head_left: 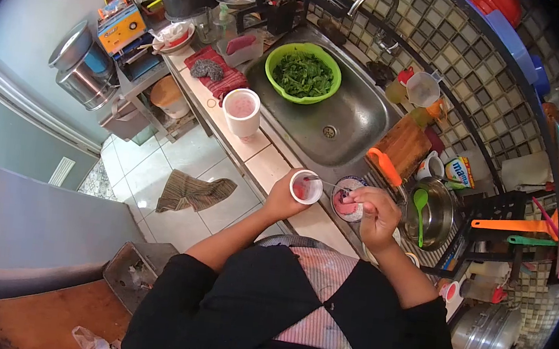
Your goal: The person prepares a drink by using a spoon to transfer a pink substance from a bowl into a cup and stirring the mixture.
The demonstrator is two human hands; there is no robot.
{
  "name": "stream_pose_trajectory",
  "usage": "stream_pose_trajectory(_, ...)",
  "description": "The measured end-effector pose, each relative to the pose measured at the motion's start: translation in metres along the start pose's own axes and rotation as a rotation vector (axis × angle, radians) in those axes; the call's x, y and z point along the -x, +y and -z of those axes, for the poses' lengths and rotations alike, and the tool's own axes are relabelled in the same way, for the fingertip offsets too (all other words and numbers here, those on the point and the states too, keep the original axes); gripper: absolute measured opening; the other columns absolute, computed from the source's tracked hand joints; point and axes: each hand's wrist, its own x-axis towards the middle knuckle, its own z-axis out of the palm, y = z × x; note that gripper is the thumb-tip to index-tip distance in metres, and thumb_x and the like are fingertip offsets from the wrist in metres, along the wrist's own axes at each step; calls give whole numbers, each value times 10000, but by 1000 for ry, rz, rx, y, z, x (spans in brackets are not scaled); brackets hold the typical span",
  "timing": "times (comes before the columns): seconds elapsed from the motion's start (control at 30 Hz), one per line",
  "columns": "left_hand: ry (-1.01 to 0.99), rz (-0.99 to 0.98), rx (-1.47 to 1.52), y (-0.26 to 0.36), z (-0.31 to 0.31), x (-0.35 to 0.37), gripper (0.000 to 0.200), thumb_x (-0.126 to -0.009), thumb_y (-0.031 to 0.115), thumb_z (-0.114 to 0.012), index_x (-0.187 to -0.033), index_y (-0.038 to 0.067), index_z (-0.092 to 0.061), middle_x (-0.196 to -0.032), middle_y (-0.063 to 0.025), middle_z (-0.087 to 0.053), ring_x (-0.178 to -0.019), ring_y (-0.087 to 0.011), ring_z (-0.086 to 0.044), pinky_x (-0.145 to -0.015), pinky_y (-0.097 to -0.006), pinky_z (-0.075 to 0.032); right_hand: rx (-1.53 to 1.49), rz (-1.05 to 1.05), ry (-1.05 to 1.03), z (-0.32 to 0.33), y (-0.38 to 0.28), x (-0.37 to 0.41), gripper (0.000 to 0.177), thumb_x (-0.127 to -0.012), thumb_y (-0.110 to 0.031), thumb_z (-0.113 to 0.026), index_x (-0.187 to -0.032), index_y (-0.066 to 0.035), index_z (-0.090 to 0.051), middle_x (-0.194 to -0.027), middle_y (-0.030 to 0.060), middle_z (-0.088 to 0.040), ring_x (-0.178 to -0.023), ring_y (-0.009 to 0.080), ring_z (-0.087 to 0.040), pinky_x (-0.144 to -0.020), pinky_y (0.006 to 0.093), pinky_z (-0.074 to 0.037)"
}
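Observation:
My left hand (282,199) is wrapped round a white cup (306,188) with pink-red stuff inside. In my right hand (376,215), the fingers pinch the handle of a thin metal spoon (326,182), whose far end reaches the cup's rim. Just below the spoon, a patterned bowl (346,207) with pink and dark contents rests at the sink's edge, partly covered by my right fingers. A taller stack of white cups (241,112), pinkish at the top, stands on the tiled counter beyond my left hand.
Leafy greens fill a green colander (336,78) in the metal sink (366,126). To the right are a wooden board (408,147), an orange-handled utensil (384,166) and a steel pan (440,215) with a green spoon (420,210). A red cloth (229,82) lies at the back left.

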Motion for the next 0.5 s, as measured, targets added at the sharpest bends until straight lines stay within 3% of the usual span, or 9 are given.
stream_pose_trajectory(0.1,47,-32,-6,1,-1,0,548,-677,206,-809,-1133,38,-555,-1045,-120,-640,-970,-258,-642,-849,-346,-496,11,32,-57,2,-1,0,154,-919,-153,-601,-872,-11,-636,-852,119,-682,-791,269,-675,-739,351,-540)
stream_pose_trajectory(0.27,6,22,35,2,2,0,572,-682,228,-801,-1166,47,-557,-1087,-124,-632,-1007,-272,-630,-865,-353,-496,40,103,-139,-4,1,3,115,-887,-133,-635,-875,-18,-637,-855,110,-682,-776,265,-676,-706,334,-540)
stream_pose_trajectory(0.33,11,15,35,2,2,1,572,-681,229,-802,-1163,44,-557,-1083,-125,-633,-1005,-275,-629,-864,-354,-496,118,112,-260,-4,4,5,97,-869,-117,-650,-880,-21,-638,-855,104,-681,-767,263,-675,-684,335,-536)
stream_pose_trajectory(0.5,-8,-10,29,2,2,1,557,-675,230,-802,-1146,43,-567,-1080,-129,-631,-1009,-286,-623,-868,-360,-493,132,146,-275,-7,0,-1,97,-855,-111,-663,-876,-21,-634,-864,103,-679,-766,260,-674,-673,331,-533)
